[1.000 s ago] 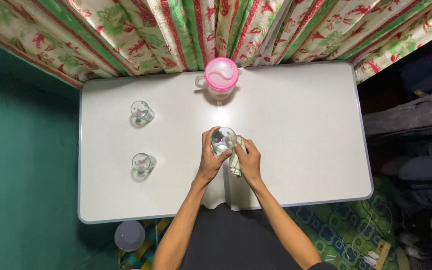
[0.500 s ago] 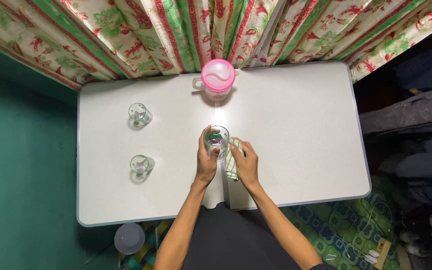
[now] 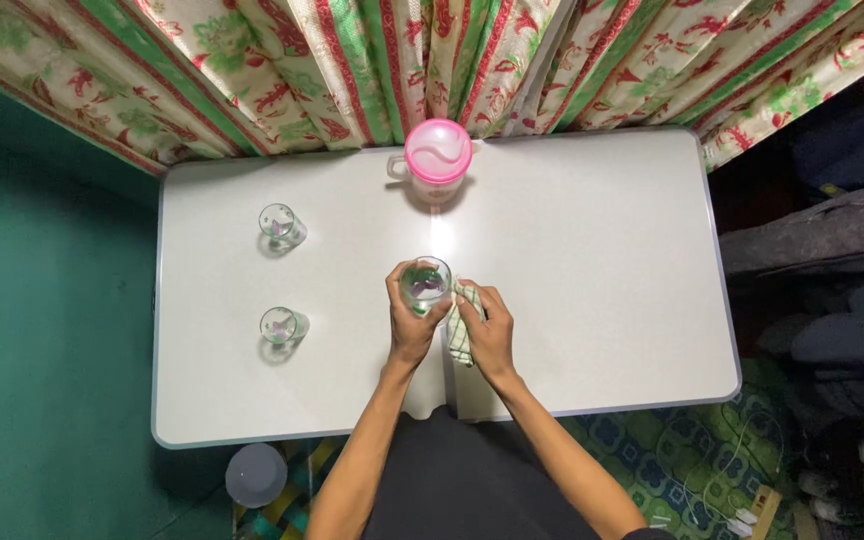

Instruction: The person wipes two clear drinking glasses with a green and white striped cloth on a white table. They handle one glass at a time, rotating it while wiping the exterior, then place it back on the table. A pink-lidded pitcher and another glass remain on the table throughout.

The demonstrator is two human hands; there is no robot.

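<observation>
three drinking glasses in all — one glass wrapped by the fingers of the left hand, a second glass on the table well off to the left of those fingers, a third glass further out beyond it. one pitcher with a pink lid, straight ahead of the fingertips. one checked cloth — pinched under the right hand fingers. two hands, one table, one curtain.

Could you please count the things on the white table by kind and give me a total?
Drinking glasses: 3, one in the left hand at, two standing at and
Jug with pink lid: 1
Striped cloth in the right hand: 1
Total: 5
</observation>
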